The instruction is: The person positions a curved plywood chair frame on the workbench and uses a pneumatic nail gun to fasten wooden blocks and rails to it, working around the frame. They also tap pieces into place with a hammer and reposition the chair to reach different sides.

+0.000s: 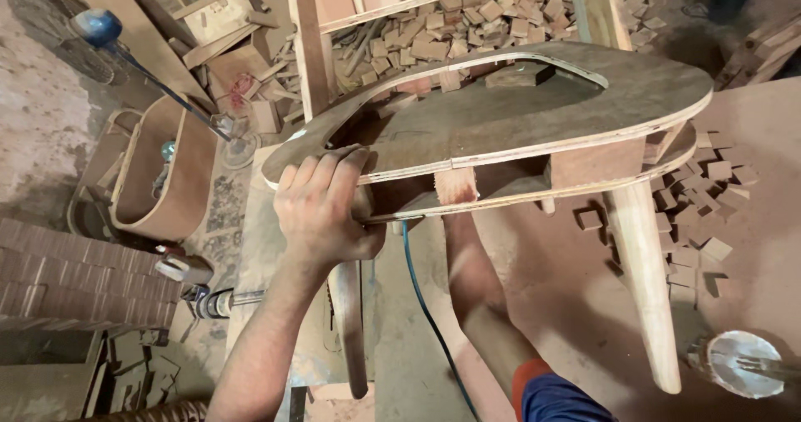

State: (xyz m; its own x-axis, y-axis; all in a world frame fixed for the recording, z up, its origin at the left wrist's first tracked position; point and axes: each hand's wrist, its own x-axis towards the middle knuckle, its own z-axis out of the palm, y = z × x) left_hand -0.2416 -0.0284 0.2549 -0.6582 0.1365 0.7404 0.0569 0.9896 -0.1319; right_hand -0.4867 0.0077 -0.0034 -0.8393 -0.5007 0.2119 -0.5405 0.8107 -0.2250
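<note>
Gripping: left hand point(321, 209), fingers point(334, 165) clenched over the edge of the curved two-layer plywood frame point(517, 117).
Right hand: hidden beneath the frame; its grasp cannot be told.
Frame position: tilted, central, standing on pale tapered wooden legs point(642, 263).
Nearby: blue hose point(421, 297); small wooden blocks point(697, 230) scattered on the floor.

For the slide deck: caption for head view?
Left hand grips curved plywood frame; right hand reaches underneath, hidden.

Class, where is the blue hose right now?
In the head view, the blue hose runs down the centre, between the left hand and right forearm, below the plywood frame.
</note>
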